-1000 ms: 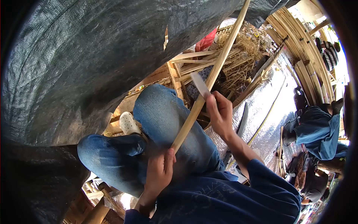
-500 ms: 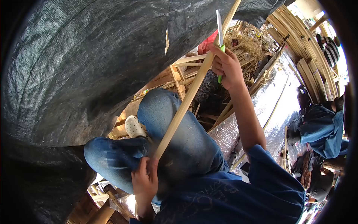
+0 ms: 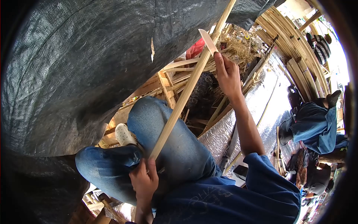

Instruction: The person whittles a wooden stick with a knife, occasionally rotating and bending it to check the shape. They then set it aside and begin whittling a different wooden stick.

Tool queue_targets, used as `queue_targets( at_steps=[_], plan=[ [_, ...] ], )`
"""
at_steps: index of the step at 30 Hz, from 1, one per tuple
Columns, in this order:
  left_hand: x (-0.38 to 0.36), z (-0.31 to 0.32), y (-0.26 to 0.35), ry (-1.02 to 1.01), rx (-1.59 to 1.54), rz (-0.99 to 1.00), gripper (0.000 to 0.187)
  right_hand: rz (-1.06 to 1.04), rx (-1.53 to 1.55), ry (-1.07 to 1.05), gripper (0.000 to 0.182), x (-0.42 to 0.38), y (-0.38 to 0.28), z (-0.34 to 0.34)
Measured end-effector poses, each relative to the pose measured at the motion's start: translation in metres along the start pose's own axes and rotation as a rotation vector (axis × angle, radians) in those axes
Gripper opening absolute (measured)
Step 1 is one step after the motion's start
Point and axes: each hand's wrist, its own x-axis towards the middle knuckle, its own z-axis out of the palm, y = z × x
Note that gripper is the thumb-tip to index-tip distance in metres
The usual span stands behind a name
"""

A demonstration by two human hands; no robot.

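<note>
Blade (image 3: pixel 208 41) more slanted; across strip (image 3: pixel 186 91) edges

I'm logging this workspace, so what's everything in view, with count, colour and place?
Long flat wooden strip: one, pale yellow, slanting through centre
Short-bladed knife: one, pale blade, at strip's upper part
Plastic tarp: black, upper left
Perforated clog: one, cream, left of centre
Crinkled foil sheet: silver, right
Dry straw: tan, top centre
Stacked wooden slats: many, tan, upper right
Phone-like object: one, black, near right sleeve
Other people: at least two, right edge
Jeans: blue, centre
Shirt: navy, bottom
Left hand: one, bare, holding strip's lower end
Right hand: one, bare, gripping knife
</note>
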Motion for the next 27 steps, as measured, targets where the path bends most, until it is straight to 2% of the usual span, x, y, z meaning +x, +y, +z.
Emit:
queue_targets(
  at_steps=[1, 4, 6, 8, 10, 12, 14, 16, 18, 20, 22, 27],
  plan=[
    [0.0, 0.0, 0.001, -0.001, -0.002, -0.003, 0.031, 0.027, -0.102, -0.011, 0.047, -0.001, -0.002, 0.0],
    [-0.002, 0.0, 0.0, -0.004, 0.044, -0.021, 0.033, -0.001, -0.162, -0.039, 0.049, -0.01, -0.008, 0.006],
    [-0.004, 0.001, 0.0, -0.009, -0.032, -0.026, 0.029, -0.036, -0.133, -0.079, 0.047, -0.023, 0.0, 0.014],
    [-0.004, 0.002, 0.002, -0.001, -0.047, -0.026, 0.028, -0.104, 0.025, -0.157, 0.05, -0.044, -0.005, 0.023],
    [-0.007, 0.002, 0.002, 0.008, -0.061, -0.025, 0.028, -0.077, 0.057, -0.267, 0.048, -0.069, -0.02, 0.026],
    [-0.008, 0.002, 0.002, 0.025, -0.068, -0.041, 0.033, -0.087, 0.068, -0.278, 0.044, -0.086, -0.021, 0.026],
    [-0.007, 0.0, 0.003, 0.017, -0.067, -0.05, 0.033, -0.14, 0.075, -0.408, 0.04, -0.107, -0.021, 0.025],
    [-0.007, -0.001, 0.004, 0.002, -0.064, -0.056, 0.033, -0.33, -0.057, -0.619, 0.036, -0.132, -0.025, 0.024],
    [-0.006, -0.002, 0.004, 0.0, -0.062, -0.008, 0.033, -0.389, -0.063, -0.58, 0.033, -0.128, -0.03, 0.024],
    [-0.008, -0.002, 0.003, 0.004, -0.075, -0.019, 0.034, -0.143, 0.112, -0.231, 0.037, -0.097, -0.031, 0.023],
    [-0.009, -0.004, 0.003, -0.001, -0.087, -0.023, 0.034, 0.008, -0.078, -0.113, 0.047, -0.052, -0.039, 0.005],
    [-0.007, -0.004, 0.005, 0.032, -0.094, -0.023, 0.032, -0.063, -0.277, -0.004, 0.052, 0.013, -0.028, -0.008]
  ],
)
